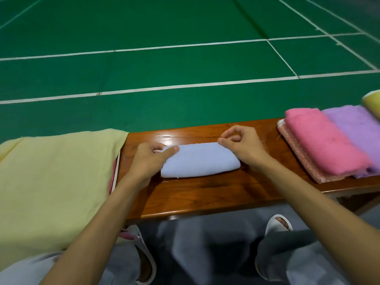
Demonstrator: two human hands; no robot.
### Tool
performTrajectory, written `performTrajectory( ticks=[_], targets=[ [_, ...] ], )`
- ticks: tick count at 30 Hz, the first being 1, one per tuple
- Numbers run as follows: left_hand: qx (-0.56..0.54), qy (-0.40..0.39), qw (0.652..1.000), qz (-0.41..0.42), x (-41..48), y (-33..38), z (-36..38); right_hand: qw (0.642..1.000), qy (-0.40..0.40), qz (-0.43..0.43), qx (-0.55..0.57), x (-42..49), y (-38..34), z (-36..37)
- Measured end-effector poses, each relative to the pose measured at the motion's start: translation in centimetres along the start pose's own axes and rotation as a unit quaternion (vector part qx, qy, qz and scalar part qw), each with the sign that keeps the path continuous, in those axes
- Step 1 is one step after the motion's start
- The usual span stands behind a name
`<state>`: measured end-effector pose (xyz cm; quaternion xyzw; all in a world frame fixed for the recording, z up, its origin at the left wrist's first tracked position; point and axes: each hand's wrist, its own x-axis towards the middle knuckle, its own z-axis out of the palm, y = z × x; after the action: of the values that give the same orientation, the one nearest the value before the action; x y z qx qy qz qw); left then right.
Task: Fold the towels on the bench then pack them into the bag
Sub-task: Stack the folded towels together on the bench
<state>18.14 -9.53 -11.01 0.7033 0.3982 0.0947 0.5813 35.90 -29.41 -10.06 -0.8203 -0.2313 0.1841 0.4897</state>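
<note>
A small light-blue towel (pixel 200 160) lies folded into a narrow rectangle in the middle of the brown wooden bench (pixel 205 194). My left hand (pixel 149 159) pinches the towel's far left corner between thumb and fingers. At the far right corner, my right hand (pixel 242 146) pinches the edge with thumb and forefinger. To the right sits a row of folded towels: pink (pixel 324 142), purple (pixel 353 128) and a yellow one (pixel 373 103) at the frame edge. No bag can be told apart in this view.
A large pale-yellow cloth (pixel 51 182) covers the bench's left end and hangs over its front. Under the pink towel lies a speckled pink cloth (pixel 302 157). Beyond the bench spreads a green court floor (pixel 164 64) with white lines. My knees and slippers are below.
</note>
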Motion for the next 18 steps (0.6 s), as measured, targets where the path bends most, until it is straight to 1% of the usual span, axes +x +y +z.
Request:
performTrajectory(
  ticks=[1,2,3,4,6,7,8,9,11,12,13,15,16,18],
  targets=[
    [0.004,0.034,0.999,0.008,0.1,0.0,0.3,0.999,0.035,0.000,-0.018,0.0,0.2,0.5],
    [0.038,0.071,0.996,0.027,0.0,0.0,0.6,0.997,0.065,-0.010,-0.047,0.0,0.2,0.8],
    [0.095,0.113,0.987,0.059,-0.2,0.0,0.8,0.993,0.086,-0.022,-0.081,-0.1,0.2,1.1],
    [0.165,0.159,0.968,0.104,-0.6,0.1,1.0,0.987,0.103,-0.038,-0.115,-0.3,0.0,1.2],
    [0.299,0.243,0.902,0.192,-1.7,0.8,1.4,0.972,0.133,-0.067,-0.184,-0.4,0.0,1.4],
    [0.338,0.268,0.873,0.227,-2.3,1.4,1.6,0.961,0.149,-0.076,-0.221,-0.5,0.0,1.4],
    [0.355,0.272,0.855,0.263,-2.8,1.9,2.0,0.949,0.166,-0.082,-0.255,-0.7,-0.1,1.4],
    [0.360,0.256,0.845,0.301,-3.3,2.4,2.4,0.937,0.185,-0.089,-0.282,-0.8,-0.3,1.4],
    [0.374,0.186,0.829,0.372,-4.1,2.9,3.5,0.918,0.222,-0.126,-0.305,-1.5,-1.1,1.2],
    [0.391,0.153,0.817,0.396,-4.5,3.0,4.1,0.910,0.227,-0.164,-0.306,-2.1,-1.5,1.1],
    [0.408,0.126,0.806,0.410,-4.8,3.0,4.7,0.902,0.215,-0.212,-0.308,-2.7,-1.8,1.2],
    [0.436,0.091,0.794,0.413,-5.0,2.6,5.5,0.887,0.136,-0.298,-0.326,-3.9,-1.9,1.8],
    [0.455,0.076,0.788,0.408,-4.8,2.0,5.7,0.882,0.077,-0.314,-0.343,-4.4,-1.7,2.3],
    [0.501,0.052,0.771,0.388,-4.2,0.5,5.5,0.878,-0.036,-0.285,-0.384,-4.9,-1.3,2.9]
  ],
)
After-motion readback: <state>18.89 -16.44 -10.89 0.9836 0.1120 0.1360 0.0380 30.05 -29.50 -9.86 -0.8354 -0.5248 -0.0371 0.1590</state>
